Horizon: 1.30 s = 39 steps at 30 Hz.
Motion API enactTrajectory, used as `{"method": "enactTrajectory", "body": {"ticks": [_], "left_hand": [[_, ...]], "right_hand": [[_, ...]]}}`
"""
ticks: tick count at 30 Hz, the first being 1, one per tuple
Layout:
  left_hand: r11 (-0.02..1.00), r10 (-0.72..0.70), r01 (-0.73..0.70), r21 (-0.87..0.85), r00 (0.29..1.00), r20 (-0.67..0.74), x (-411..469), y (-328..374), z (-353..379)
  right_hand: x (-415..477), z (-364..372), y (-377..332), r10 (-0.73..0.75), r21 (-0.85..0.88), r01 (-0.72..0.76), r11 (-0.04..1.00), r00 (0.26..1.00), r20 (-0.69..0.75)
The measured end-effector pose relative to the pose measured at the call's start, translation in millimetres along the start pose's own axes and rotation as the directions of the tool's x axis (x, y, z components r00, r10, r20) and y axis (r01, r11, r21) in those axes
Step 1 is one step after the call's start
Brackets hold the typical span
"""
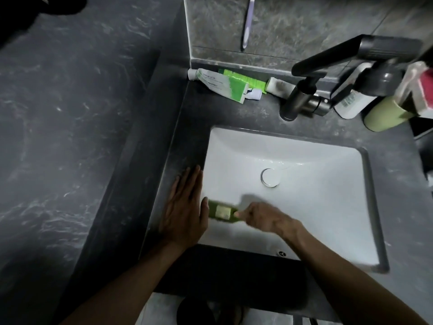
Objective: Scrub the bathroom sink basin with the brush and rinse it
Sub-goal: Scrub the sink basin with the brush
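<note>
At the left rim, left hand (185, 207): lies flat on the counter (234, 113), just beside the left edge of the basin (316, 207). The fingers are straight and point far. Its grip is apart and holds nothing.
Brush (222, 212): green and blurred, low in the near-left corner of the basin. Its head is just beside the left hand, and its long axis runs left to right.
Tubes (225, 86): toothpaste tubes lie on the far counter against the wall.
Right hand (262, 219): its grip is clamped on the brush handle, fingers curled round it. The head sticks out to the left of the grip.
Plug (270, 177): round, in the middle of the basin floor, far and right of the brush and well apart from it.
Tap (302, 95): dark, standing on the far counter behind the basin. No stream of water shows.
Basin: white and rectangular, sunk into the counter. Most of it lies right and far of the brush.
Bottle (351, 99) and cup (384, 116): far right, just beside the tap.
Step, as I judge it: scrubbing, with the rinse not yet begun.
Next move turns on: the head points left into the corner, so the rest of the basin lies right and far of the grip. The right hand already has the brush. The left hand is nearer the head but only braces.
</note>
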<state>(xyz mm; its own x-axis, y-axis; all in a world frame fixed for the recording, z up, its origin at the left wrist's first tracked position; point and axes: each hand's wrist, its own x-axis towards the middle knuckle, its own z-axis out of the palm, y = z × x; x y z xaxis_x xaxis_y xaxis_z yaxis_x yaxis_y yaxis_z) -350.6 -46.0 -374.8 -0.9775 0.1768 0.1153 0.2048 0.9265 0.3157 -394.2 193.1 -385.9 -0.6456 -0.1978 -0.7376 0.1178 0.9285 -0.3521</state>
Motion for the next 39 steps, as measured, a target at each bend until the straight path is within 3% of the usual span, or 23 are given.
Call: {"method": "enactTrajectory", "body": {"ticks": [2,4,7,9,11,13,15,17,19,21,23,25,26,28,31,33,35,39], "left_hand": [[1.0,0.002,-0.003,0.026,1.0,0.007,-0.3,-1.1,-0.6],[0.999,-0.004,0.003,0.044,1.0,0.03,0.1,-0.2,1.1],[0.998,-0.026,0.023,0.056,0.998,0.052,-0.2,0.9,1.8],[0.999,-0.015,0.014,0.035,0.999,0.036,0.9,0.8,1.6],[1.0,-0.016,0.016,0.02,0.999,0.032,0.7,0.5,1.7],[1.0,-0.021,0.02,0.014,0.999,0.03,0.8,-0.7,3.4],[1.0,-0.014,0.014,0.018,0.999,0.036,1.3,-1.3,5.8],[0.999,-0.016,0.015,0.032,0.999,0.035,-0.4,-0.8,6.8],[1.0,-0.019,0.018,0.022,0.999,0.027,-0.2,-1.5,6.6],[1.0,-0.019,0.019,0.012,0.999,0.03,-0.4,-1.1,5.6],[1.0,-0.008,0.008,0.011,1.0,0.024,0.2,-0.2,4.8],[1.0,-0.001,0.001,-0.013,1.0,0.008,0.8,-0.8,4.5],[1.0,-0.003,0.003,-0.025,1.0,0.002,1.3,-2.7,5.4],[0.999,-0.015,0.015,-0.036,1.0,0.017,0.0,-5.2,7.1],[0.999,-0.021,0.021,-0.028,1.0,0.012,-0.2,-3.0,7.8],[0.999,-0.012,0.012,-0.038,1.0,0.004,0.2,-2.6,7.3],[0.999,-0.001,0.001,-0.041,1.0,-0.006,0.2,-2.0,6.7],[0.998,0.009,-0.011,-0.062,1.0,-0.021,0.6,-1.9,6.1]], "right_hand": [[-6.9,7.8,3.0,0.013,-0.019,-0.013,1.0,0.999,0.045],[-9.2,-2.9,28.9,0.117,-0.133,-0.136,0.982,0.983,-0.138],[-11.4,-22.4,55.6,0.304,-0.168,-0.375,0.912,0.89,-0.339],[-11.0,-17.7,33.3,0.24,-0.137,-0.284,0.949,0.933,-0.269],[-20.0,1.6,-2.4,0.1,0.045,-0.099,0.994,0.994,-0.041],[-33.9,15.4,-12.7,0.026,0.062,-0.029,0.998,0.999,0.044],[-31.4,6.3,22.7,0.141,-0.061,-0.15,0.987,0.982,-0.127],[-30.1,-17.4,66.0,0.313,-0.183,-0.376,0.908,0.902,-0.299],[-24.5,-31.6,85.9,0.365,-0.25,-0.467,0.848,0.858,-0.363],[-17.1,-24.0,73.6,0.28,-0.284,-0.373,0.884,0.906,-0.318],[-11.8,3.7,38.3,0.125,-0.262,-0.154,0.953,0.985,-0.121],[-18.7,24.7,5.1,0.032,-0.162,-0.019,0.987,0.996,0.08],[-21.0,26.0,0.5,0.043,-0.134,-0.031,0.99,0.996,0.082],[-28.0,9.7,18.8,0.145,-0.215,-0.155,0.964,0.987,-0.066],[-41.3,-29.3,77.7,0.354,-0.324,-0.426,0.845,0.899,-0.258],[-43.6,-41.0,93.2,0.389,-0.347,-0.475,0.809,0.875,-0.29],[-37.1,-35.3,73.0,0.332,-0.266,-0.385,0.883,0.916,-0.224],[-25.0,13.4,1.3,0.118,-0.128,-0.108,0.986,0.99,0.074]]}}
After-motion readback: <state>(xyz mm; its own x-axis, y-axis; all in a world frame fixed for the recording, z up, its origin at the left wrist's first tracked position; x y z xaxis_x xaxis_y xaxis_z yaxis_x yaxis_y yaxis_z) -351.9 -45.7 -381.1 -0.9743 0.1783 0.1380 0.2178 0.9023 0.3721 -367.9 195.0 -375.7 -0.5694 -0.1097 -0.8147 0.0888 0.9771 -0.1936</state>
